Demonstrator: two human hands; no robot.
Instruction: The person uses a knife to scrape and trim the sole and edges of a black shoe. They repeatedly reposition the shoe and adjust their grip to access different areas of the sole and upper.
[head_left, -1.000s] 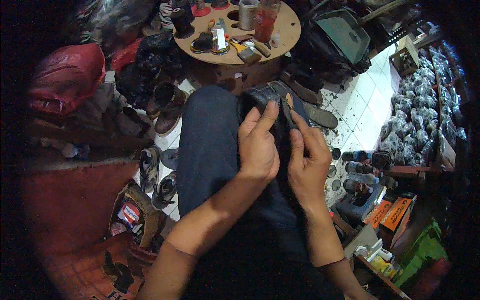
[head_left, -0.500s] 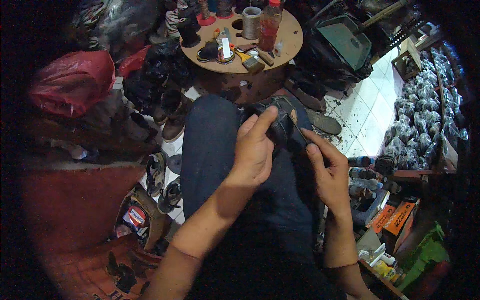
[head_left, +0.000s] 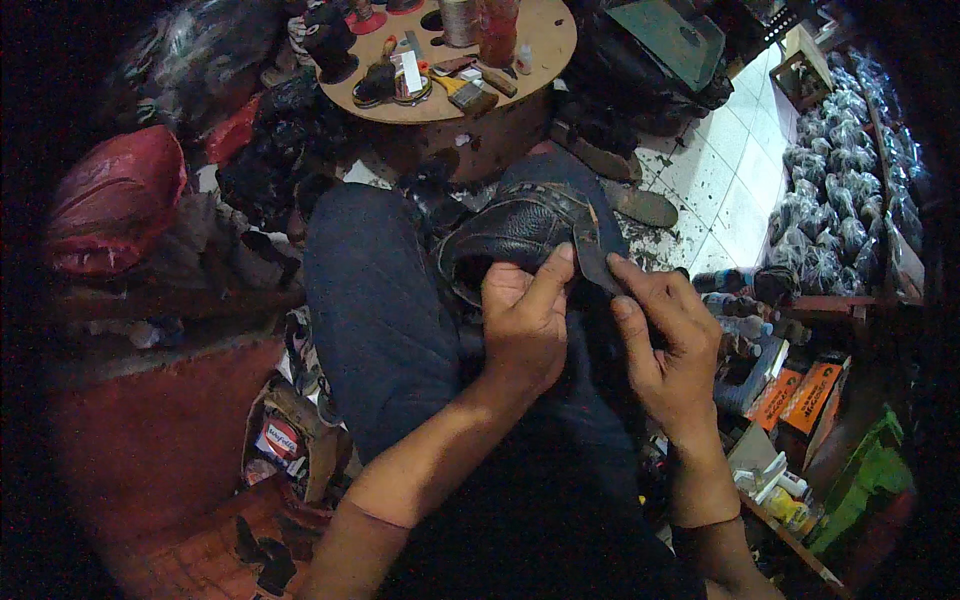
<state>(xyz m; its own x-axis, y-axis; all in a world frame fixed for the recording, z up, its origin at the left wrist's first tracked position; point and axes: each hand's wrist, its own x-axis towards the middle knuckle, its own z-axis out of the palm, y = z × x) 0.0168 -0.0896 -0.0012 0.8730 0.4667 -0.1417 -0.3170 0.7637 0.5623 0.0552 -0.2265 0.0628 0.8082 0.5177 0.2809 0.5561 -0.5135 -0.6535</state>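
A black leather shoe (head_left: 515, 225) with pebbled grain and stitching lies across my knees, its dark opening towards the left. My left hand (head_left: 530, 325) is closed on its near edge, thumb on top and the other fingers curled underneath. From the shoe's right side a dark, flat strip (head_left: 597, 268) slants down to my right hand (head_left: 668, 335). Thumb and fingertips of that hand pinch the strip's lower end. Whether the strip is fixed to the shoe is unclear. A small tan patch (head_left: 594, 214) shows at the shoe's far right edge.
Ahead stands a round wooden table (head_left: 430, 112) with thread spools, a brush (head_left: 468, 95) and a red bottle (head_left: 498, 35). Plastic-wrapped bundles (head_left: 830, 190) fill the right side, above orange boxes (head_left: 800, 395). Worn shoes (head_left: 600, 150) and a red bag (head_left: 120, 200) lie around.
The shoe has turned, so its leather side and opening show more. The strip appears broader now. My right hand sits slightly lower and further right; the whole view has shifted.
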